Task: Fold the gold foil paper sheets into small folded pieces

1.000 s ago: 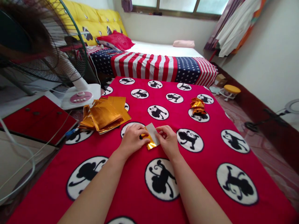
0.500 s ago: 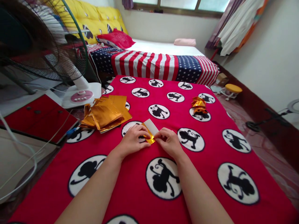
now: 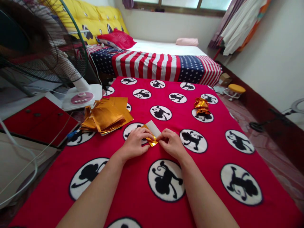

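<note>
A small sheet of gold foil paper (image 3: 153, 127), pale on its upper face, lies partly folded on the red cloth (image 3: 140, 202). Its near edge is turned over and shows shiny gold. My left hand (image 3: 135, 141) has its fingertips on the left part of the fold, with the thumb close to the near corner. At the right edge, my right hand (image 3: 171, 143) pinches the paper between thumb and forefinger. Beyond my left hand lies a loose pile of gold foil sheets (image 3: 108, 115). Several folded gold foil pieces (image 3: 201, 106) are heaped at the far right.
A white standing fan (image 3: 82, 98) is at the left, by a red-fronted cabinet (image 3: 35, 118). Across the far side stands a bed (image 3: 154, 68) with a flag-patterned cover. A yellow stool (image 3: 237, 88) is on the floor to the right. A white cable (image 3: 30, 152) hangs at the left.
My left thumb has drawn slightly back from the near corner of the paper. Both hands stay at the fold; the view has shifted a little.
</note>
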The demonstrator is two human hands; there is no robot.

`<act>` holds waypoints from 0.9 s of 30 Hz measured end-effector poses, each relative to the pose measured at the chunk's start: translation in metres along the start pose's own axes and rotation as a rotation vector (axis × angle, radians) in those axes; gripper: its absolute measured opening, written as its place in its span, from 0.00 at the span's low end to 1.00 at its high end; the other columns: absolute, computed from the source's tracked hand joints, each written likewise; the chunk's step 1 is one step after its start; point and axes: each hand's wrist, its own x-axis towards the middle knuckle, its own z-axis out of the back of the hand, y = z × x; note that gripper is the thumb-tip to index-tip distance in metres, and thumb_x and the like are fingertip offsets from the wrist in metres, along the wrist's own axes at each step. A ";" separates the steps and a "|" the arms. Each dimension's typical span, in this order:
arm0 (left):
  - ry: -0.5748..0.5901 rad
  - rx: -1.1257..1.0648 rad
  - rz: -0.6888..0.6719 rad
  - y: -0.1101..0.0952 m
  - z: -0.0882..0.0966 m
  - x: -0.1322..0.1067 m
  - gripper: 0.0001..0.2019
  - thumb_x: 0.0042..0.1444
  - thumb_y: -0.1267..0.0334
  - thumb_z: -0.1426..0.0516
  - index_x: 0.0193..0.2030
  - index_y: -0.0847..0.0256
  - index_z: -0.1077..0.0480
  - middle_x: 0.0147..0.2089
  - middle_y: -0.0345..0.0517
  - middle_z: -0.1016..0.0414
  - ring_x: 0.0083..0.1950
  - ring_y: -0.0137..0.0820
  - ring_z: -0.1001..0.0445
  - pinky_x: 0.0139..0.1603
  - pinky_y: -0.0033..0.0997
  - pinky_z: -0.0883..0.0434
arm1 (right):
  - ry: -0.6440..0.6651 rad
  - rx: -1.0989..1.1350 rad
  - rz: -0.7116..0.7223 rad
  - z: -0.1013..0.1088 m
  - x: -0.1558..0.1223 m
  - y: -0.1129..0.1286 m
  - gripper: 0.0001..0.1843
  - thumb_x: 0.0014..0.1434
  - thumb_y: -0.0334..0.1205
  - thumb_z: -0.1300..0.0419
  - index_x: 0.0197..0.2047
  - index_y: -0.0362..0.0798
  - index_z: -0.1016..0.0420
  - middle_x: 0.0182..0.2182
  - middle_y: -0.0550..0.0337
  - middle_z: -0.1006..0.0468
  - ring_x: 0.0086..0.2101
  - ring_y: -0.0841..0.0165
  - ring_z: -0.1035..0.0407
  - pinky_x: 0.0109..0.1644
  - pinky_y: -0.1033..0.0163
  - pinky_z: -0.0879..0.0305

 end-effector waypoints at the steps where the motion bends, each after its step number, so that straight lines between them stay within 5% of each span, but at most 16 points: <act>1: -0.003 -0.002 -0.004 0.000 0.000 0.000 0.11 0.50 0.70 0.37 0.40 0.52 0.23 0.46 0.40 0.23 0.50 0.35 0.27 0.55 0.39 0.33 | -0.002 0.002 -0.002 0.000 0.000 0.000 0.13 0.51 0.26 0.42 0.32 0.50 0.18 0.29 0.62 0.28 0.29 0.72 0.34 0.33 0.66 0.39; 11: -0.023 0.016 -0.058 0.001 0.000 0.000 0.05 0.57 0.63 0.39 0.39 0.52 0.21 0.45 0.44 0.22 0.47 0.35 0.26 0.50 0.39 0.32 | 0.015 0.037 -0.019 0.004 0.001 0.005 0.14 0.50 0.23 0.43 0.30 0.49 0.19 0.29 0.63 0.28 0.29 0.72 0.34 0.33 0.67 0.40; 27: -0.037 0.148 -0.190 -0.004 -0.005 -0.002 0.08 0.58 0.69 0.43 0.36 0.54 0.22 0.41 0.44 0.21 0.44 0.33 0.26 0.48 0.39 0.33 | -0.036 0.027 -0.047 -0.003 0.003 0.001 0.06 0.50 0.28 0.40 0.28 0.48 0.24 0.26 0.64 0.29 0.26 0.73 0.36 0.29 0.67 0.42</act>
